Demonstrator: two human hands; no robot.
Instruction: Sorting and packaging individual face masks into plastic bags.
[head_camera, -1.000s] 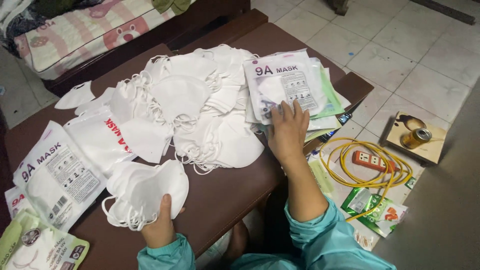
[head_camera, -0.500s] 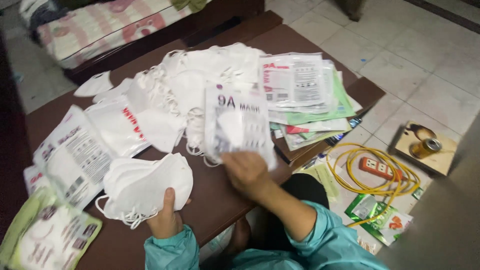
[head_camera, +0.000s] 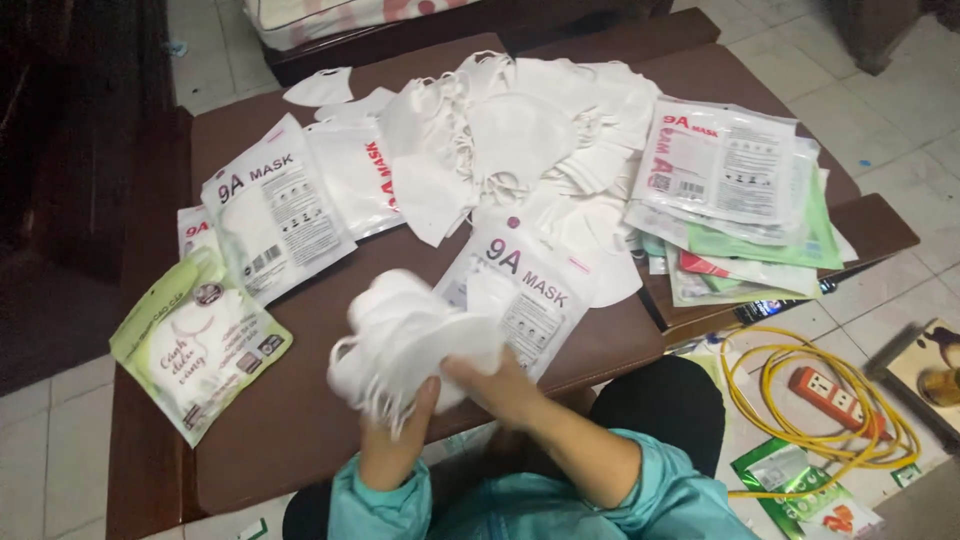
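A green pouch (head_camera: 198, 345) lies flat at the tabletop (head_camera: 300, 420) edge. Left hand (head_camera: 395, 445) and right hand (head_camera: 500, 385), fingers pinching, steady a stack of white masks (head_camera: 405, 340) above a white pouch (head_camera: 520, 290), likely keeping them aligned.

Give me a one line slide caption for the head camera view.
Both hands, left hand and right hand, grip a stack of white masks above a brown table strewn with mask pouches.

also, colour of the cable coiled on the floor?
Yellow cable, seen in the head view.
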